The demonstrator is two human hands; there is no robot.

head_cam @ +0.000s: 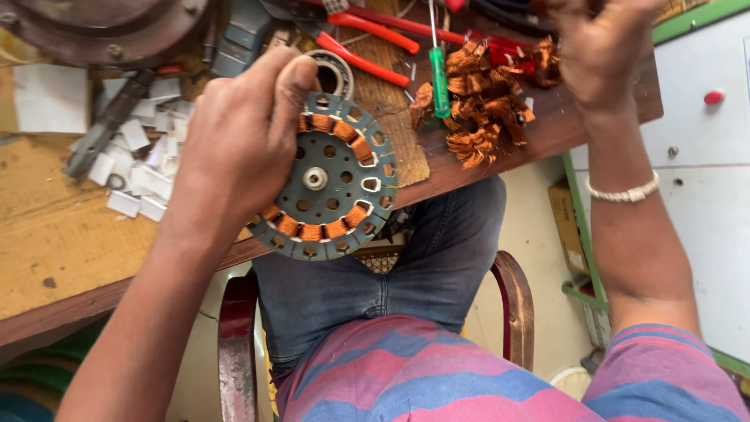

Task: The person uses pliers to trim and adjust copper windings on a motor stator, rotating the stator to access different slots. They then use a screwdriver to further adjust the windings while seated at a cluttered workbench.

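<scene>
your left hand (pixel 238 144) is closing its grip on the round grey steel motor stator with orange copper windings (pixel 328 180), thumb hooking over its top rim, and the disc is tilting on the edge of the worn wooden bench (pixel 55 234), just right of that grip. it is looking heavy and stiff, but the windings are looking delicate, so you are better gripping the bare toothed rim. your right hand (pixel 598 51) is hovering above the heap of stripped copper wire (pixel 488 101); you cannot tell whether its grip is holding anything.
</scene>
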